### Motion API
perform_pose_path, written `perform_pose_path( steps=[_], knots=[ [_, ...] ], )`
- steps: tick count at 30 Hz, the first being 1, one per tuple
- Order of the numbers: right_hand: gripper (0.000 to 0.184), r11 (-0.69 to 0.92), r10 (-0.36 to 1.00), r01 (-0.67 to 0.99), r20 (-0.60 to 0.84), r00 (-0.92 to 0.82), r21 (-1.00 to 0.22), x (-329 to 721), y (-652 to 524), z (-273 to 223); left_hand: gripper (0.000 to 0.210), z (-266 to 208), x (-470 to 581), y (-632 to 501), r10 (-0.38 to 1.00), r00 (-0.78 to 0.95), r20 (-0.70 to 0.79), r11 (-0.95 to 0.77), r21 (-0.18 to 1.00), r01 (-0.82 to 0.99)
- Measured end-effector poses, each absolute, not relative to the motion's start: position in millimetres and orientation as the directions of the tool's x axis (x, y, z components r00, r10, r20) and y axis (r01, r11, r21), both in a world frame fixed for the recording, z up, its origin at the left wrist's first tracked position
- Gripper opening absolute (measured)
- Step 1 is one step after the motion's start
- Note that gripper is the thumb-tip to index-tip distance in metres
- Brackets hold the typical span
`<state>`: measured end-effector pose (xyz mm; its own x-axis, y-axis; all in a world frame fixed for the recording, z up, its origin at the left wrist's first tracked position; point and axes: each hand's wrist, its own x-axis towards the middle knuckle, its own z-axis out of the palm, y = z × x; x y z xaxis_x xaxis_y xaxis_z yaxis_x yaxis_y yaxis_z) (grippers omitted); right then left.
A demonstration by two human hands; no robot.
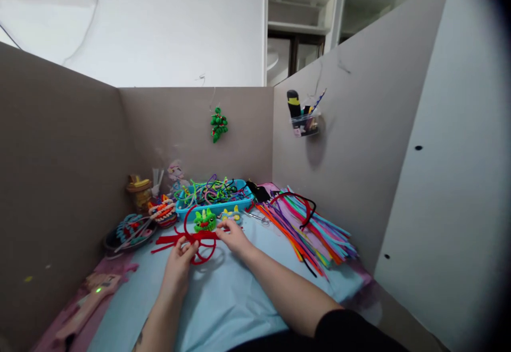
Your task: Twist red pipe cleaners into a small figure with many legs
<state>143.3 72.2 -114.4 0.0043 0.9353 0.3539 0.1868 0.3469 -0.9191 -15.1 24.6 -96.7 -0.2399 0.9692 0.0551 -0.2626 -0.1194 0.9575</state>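
Observation:
Between my hands runs a red pipe cleaner [204, 261], bent into loose curves above the table. Its left part is pinched by the thumb and fingers of my left hand [179, 259]. My right hand [235, 238] grips it with the fingertips on the other side. Under and behind it lie several more red pipe cleaners [165, 240]. Just beyond them sits a fuzzy green figure [205, 221] with a red mouth. A small yellow and blue figure [230, 214] rests behind my right hand.
A blue basket [195, 213] full of twisted pipe cleaners stands at the back. Many coloured pipe cleaners [303, 229] lie at right, near scissors [257, 217]. At left are a dark bowl [112, 243] and a pink tool [90, 307] with a green light. Grey partitions [191, 128] surround the table.

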Motion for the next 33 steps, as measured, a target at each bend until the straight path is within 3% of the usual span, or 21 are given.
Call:
perform_pose_path(
  steps=[3,6,10,16,20,27,30,33],
  knots=[
    [0.018,0.382,0.893,0.556,0.450,-0.017,-0.738,157.1,79.3,-118.0,0.055,-95.8,-13.7,24.2,0.969,-0.241,0.050,-0.107,0.967,-0.230],
    [0.031,0.326,0.915,0.754,0.391,-0.100,-0.570,164.0,83.9,-123.1,0.055,-94.6,-11.4,23.1,0.975,-0.217,0.047,-0.086,0.981,-0.177],
    [0.027,0.252,0.947,0.858,0.297,-0.123,-0.447,165.7,89.2,-128.6,0.052,-95.2,-11.6,23.5,0.968,-0.243,0.059,-0.097,0.984,-0.150],
    [0.008,0.209,0.948,0.872,0.309,-0.070,-0.443,168.5,91.1,-129.4,0.051,-103.6,-17.5,29.8,0.880,-0.468,0.084,-0.206,0.955,-0.214],
    [0.009,0.292,0.896,0.794,0.443,-0.033,-0.533,171.6,89.9,-127.8,0.046,-105.8,-19.4,30.1,0.860,-0.504,0.080,-0.231,0.942,-0.245],
    [0.019,0.391,0.833,0.486,0.525,0.176,-0.782,177.6,92.5,-124.8,0.042,-108.1,-17.4,26.5,0.959,-0.273,-0.073,-0.015,0.952,-0.306],
    [0.021,0.446,0.821,0.282,0.514,0.251,-0.850,179.8,93.3,-119.1,0.039,-108.7,-16.1,25.6,0.967,-0.250,-0.050,-0.020,0.962,-0.272],
    [0.023,0.430,0.858,-0.042,0.394,0.329,-0.902,182.4,94.4,-113.8,0.039,-108.6,-15.2,25.0,0.977,-0.211,-0.023,-0.043,0.953,-0.301]
  ],
)
